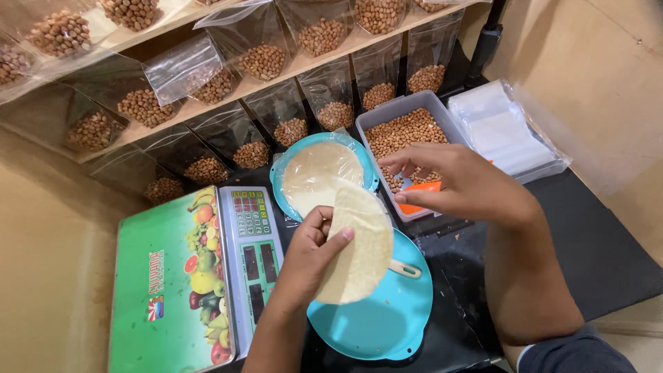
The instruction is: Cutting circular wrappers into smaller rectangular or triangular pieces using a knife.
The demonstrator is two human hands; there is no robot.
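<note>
Two plank shelves (207, 103) run across the back, and clear pouches of peanuts (263, 61) stand on and under them in rows with mouths up, presumably so nothing spills; I count roughly sixteen, though some are cut off at the edges. One digital scale (181, 276) with a fruit-printed platform sits at the left, its keypad turned toward the person, handy for reading. One grey tub of loose peanuts (407, 131) stands behind the hands, an orange scoop (418, 200) half hidden in it. One stack of empty clear bags (501, 128) lies just right of the tub, within easy reach. Two teal plates are here: the far plate (283, 173) carries a pile of pale round flatbreads, too thin to count, and the near plate (387, 318) lies empty but for one small cream handle (404, 268).

The left hand (307, 259) lifts one flatbread (359, 242) above the near plate, thumb and fingers pinched on its left edge so it hangs upright. The right hand (459, 183) hovers over the tub, fingers loosely spread, gripping nothing.
</note>
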